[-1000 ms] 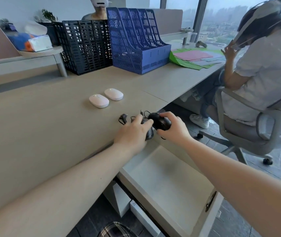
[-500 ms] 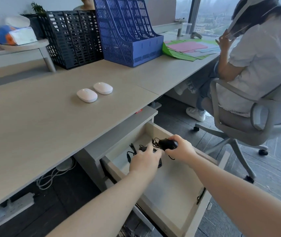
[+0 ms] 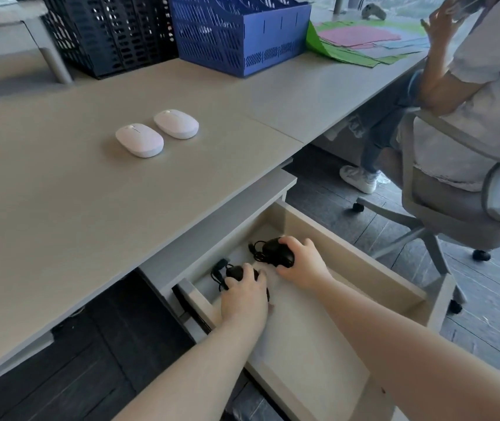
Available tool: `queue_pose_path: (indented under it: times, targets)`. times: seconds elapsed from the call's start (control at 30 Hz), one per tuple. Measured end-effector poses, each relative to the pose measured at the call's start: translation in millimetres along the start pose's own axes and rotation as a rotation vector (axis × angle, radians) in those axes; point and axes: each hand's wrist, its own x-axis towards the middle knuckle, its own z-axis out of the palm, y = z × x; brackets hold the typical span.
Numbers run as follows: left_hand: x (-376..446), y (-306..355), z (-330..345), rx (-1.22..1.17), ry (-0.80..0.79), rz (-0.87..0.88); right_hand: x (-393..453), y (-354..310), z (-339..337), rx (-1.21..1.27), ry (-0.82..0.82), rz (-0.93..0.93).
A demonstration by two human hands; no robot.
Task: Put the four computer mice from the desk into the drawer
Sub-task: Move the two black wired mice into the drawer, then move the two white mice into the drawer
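Two white wireless mice lie side by side on the desk (image 3: 60,208): the nearer one (image 3: 139,140) and the farther one (image 3: 176,123). Below the desk edge the drawer (image 3: 352,253) stands pulled out. Inside it, at the back, my left hand (image 3: 244,296) covers a black wired mouse (image 3: 236,272), its cable bunched to the left. My right hand (image 3: 301,264) grips a second black wired mouse (image 3: 277,250) down on the drawer floor, its cord coiled behind it.
A black file rack (image 3: 115,34) and a blue file rack (image 3: 236,34) stand at the back of the desk, with coloured paper sheets (image 3: 364,41) to the right. A person sits in a grey swivel chair (image 3: 443,189) close to the drawer's right side.
Both hands lifted the two black wired mice off the desk's front edge and lowered them into the open drawer. The white mice have not moved.
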Motion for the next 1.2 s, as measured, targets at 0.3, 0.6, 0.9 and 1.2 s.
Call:
queue_pose_path:
  times: [0.3, 0.6, 0.9, 1.2]
  targets:
    - [7.6, 4.6, 9.7, -0.137, -0.119, -0.025, -2.3, 0.7, 14.9, -0.104, -0.102, -0.017]
    - [-12.9, -3.0, -42.8, 0.0, 0.059, 0.051, -13.8, -16.8, -27.1, -0.118, 0.053, -0.1]
    - [-35.6, -30.8, -141.5, -0.181, 0.519, 0.211, -29.8, -94.3, -68.8, 0.051, 0.319, -0.231]
    - [-6.2, -108.6, -179.1, -0.299, 0.844, -0.011, -3.8, -160.7, -75.1, 0.04, 0.411, -0.35]
